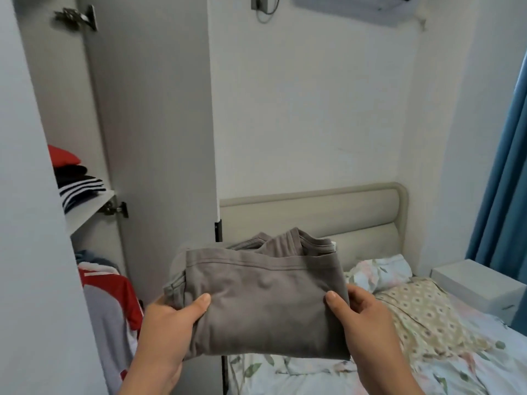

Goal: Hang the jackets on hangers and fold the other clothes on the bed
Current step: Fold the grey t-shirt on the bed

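Left grip (166, 323) and right grip (370, 320) each clasp one near corner of the folded grey garment (265, 306), thumbs on top and fingers curled underneath. The bundle is held in the air in front of the person, above the near edge of the bed (313, 374) and just beside the open wardrobe door (154, 138). Its far end, where the collar and loose layers stick up, has no support, and that looks like the weak spot. If the person tilts the bundle or frees one side, the layers would probably slide apart and the folding would need redoing. A likely place for it is the wardrobe shelf (88, 215), where a stack of folded clothes (75, 178) fills the part that shows. How much free shelf lies beyond cannot be told, since the near panel hides it. Laid carelessly on that stack, whose red top piece is humped, the garment could slip off or drag the pile forward. The door hinge (115, 208) juts out right at the shelf edge and could catch the cloth on the way in. Anything dropped there would fall among the hanging clothes (111, 295) below. Set down on the bed instead, it might land on the rumpled patterned pillow (422, 309) and lose its shape.
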A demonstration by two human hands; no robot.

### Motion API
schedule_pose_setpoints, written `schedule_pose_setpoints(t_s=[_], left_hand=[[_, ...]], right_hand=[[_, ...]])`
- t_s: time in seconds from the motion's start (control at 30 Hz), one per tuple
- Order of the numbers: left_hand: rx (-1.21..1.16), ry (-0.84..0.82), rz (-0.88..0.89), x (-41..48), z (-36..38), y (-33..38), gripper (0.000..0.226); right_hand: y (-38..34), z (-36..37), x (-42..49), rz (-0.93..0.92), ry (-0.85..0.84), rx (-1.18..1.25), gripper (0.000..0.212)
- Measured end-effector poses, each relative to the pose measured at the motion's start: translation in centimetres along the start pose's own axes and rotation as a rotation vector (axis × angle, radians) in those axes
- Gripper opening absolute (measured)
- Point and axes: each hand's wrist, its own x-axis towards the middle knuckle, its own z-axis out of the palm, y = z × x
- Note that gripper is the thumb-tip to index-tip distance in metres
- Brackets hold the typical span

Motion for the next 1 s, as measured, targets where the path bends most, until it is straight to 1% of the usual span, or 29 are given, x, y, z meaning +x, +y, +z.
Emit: schedule_pose_setpoints(t_s=[0.1,0.23,0.33,0.43,0.6,0.73,0.83,0.93,1.0], left_hand=[[0.013,0.085,0.036,1.5,-1.6,1.6,0.024],[0.071,0.145,0.062,2.9,-3.7,3.8,0.024],[0.099,0.221,0.094,4.4,-5.5,4.5,0.022],[0.127,0.305,0.105,6.0,-6.8,4.4,0.018],[0.119,0.472,0.091,9.1,-7.3,3.5,0.021],[0.142,0.577,0.088,13.2,-7.0,2.6,0.023],[0.142,0.65,0.055,16.0,-6.6,2.2,0.017],[0.173,0.734,0.048,18.8,-7.1,2.0,0.037],[0.194,0.76,0.033,20.2,-7.4,2.1,0.043]], right_hand=[[-0.7,3.1,0.9,-0.037,-0.02,0.017,0.017],[-1.7,7.1,2.3,-0.076,-0.06,0.093,0.024],[-2.3,10.4,3.8,-0.091,-0.111,0.123,0.021],[-2.6,13.7,5.5,-0.118,-0.165,0.134,0.021],[-1.2,18.2,9.4,-0.163,-0.203,0.155,0.016],[0.5,22.5,13.9,-0.157,-0.258,0.177,0.019],[1.8,25.3,17.6,-0.156,-0.298,0.166,0.023],[3.2,28.4,20.1,-0.144,-0.333,0.159,0.028],[4.1,30.4,21.1,-0.137,-0.358,0.185,0.033]])
